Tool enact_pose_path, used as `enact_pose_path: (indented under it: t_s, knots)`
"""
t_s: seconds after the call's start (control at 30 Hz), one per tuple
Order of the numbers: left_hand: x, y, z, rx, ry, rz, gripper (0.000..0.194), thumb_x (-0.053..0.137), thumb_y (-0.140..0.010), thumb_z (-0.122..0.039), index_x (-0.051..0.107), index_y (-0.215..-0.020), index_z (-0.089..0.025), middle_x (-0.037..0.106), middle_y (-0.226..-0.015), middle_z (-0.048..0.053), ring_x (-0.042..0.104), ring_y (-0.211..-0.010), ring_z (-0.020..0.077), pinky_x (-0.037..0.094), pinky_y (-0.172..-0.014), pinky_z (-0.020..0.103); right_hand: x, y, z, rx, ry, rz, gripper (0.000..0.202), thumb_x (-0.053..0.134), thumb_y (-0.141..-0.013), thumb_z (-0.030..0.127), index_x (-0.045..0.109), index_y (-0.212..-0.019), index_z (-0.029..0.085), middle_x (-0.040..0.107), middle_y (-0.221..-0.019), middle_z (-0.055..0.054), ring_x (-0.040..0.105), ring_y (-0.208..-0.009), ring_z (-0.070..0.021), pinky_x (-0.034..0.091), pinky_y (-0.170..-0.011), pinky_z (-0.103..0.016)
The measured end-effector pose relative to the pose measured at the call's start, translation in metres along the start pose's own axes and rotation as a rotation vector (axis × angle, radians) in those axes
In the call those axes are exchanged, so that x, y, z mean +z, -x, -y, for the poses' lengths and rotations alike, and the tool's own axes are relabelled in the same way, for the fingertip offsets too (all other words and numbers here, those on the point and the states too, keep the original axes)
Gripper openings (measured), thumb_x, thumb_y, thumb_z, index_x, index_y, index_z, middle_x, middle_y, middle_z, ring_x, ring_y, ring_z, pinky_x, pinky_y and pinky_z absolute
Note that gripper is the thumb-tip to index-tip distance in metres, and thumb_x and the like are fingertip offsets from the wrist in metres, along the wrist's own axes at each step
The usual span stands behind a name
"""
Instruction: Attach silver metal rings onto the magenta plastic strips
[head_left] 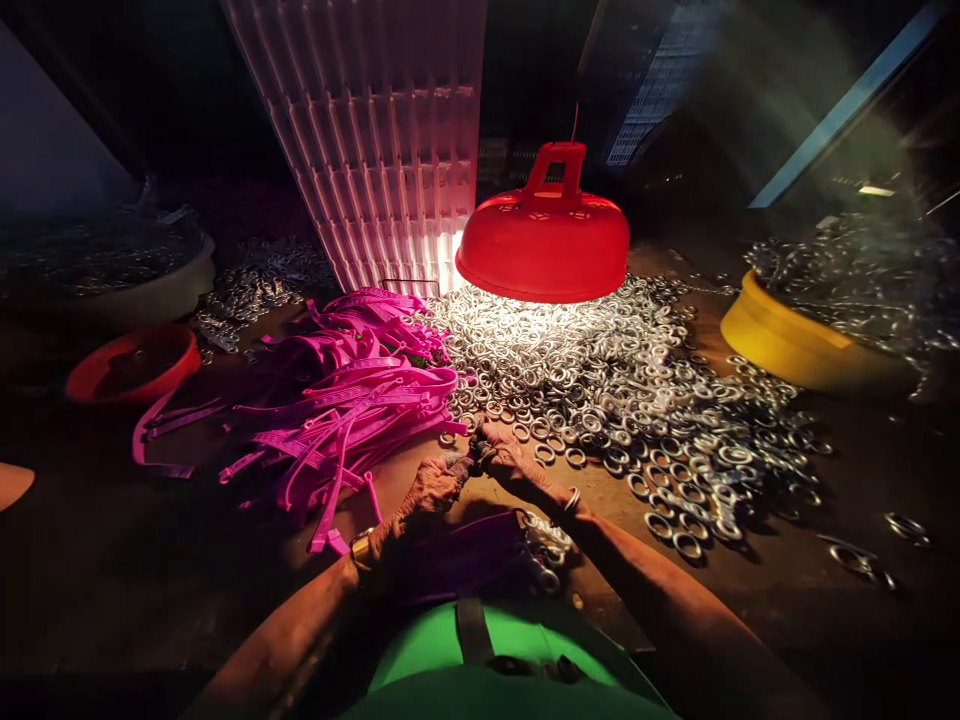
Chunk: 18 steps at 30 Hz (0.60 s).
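My left hand [435, 484] and my right hand [507, 458] meet at the near edge of a heap of shiny metal rings [570, 360]. Dark coverings wrap some of the fingertips. The fingers of both hands are closed and pressed together; what they pinch is too small and dark to make out. To the left of my left hand lies a tangled pile of magenta straps [360, 400]. Below my hands, close to my body, a dark purple bundle [469, 555] lies with several metal rings [551, 550] at its right end.
A lit red lamp shade [544, 245] hangs low over the rings, before a ribbed pale panel [382, 130]. At right stands a yellow basin [787, 340] heaped with metal parts. A red bowl [135, 365] and a large pale basin [172, 285] are at left.
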<state>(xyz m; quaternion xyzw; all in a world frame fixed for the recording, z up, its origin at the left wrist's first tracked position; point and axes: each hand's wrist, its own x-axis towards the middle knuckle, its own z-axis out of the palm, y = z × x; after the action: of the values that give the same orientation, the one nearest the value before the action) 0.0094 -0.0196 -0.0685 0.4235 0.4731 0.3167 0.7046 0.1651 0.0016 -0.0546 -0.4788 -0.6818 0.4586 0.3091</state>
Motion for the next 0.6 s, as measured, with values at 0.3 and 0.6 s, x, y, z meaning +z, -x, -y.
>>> enact_pose_path:
  t_s: [0.3,0.6]
  knots:
    - [-0.001,0.036,-0.054,-0.102,0.006,0.058,0.021,0.060,-0.055,-0.027,0.057,-0.070,-0.012,0.035,-0.043,-0.009,0.023,-0.035,0.0026,0.012,-0.037,0.020,-0.013,0.038,0.035,-0.285,0.283,0.139,0.016,0.043,-0.085,0.025,0.050,-0.098,0.017,0.058,-0.075,-0.003,0.048,-0.060,-0.0118,0.037,-0.055,-0.025]
    - [0.019,0.088,-0.042,-0.127,-0.239,0.310,0.042,0.057,-0.077,-0.047,0.042,-0.054,-0.015,0.033,-0.049,-0.005,0.025,-0.046,0.0049,0.015,-0.044,0.024,0.003,0.120,0.052,-0.263,0.580,0.158,0.010,0.046,-0.085,0.021,0.043,-0.094,0.017,0.057,-0.064,-0.002,0.040,-0.045,-0.0098,0.017,-0.046,-0.027]
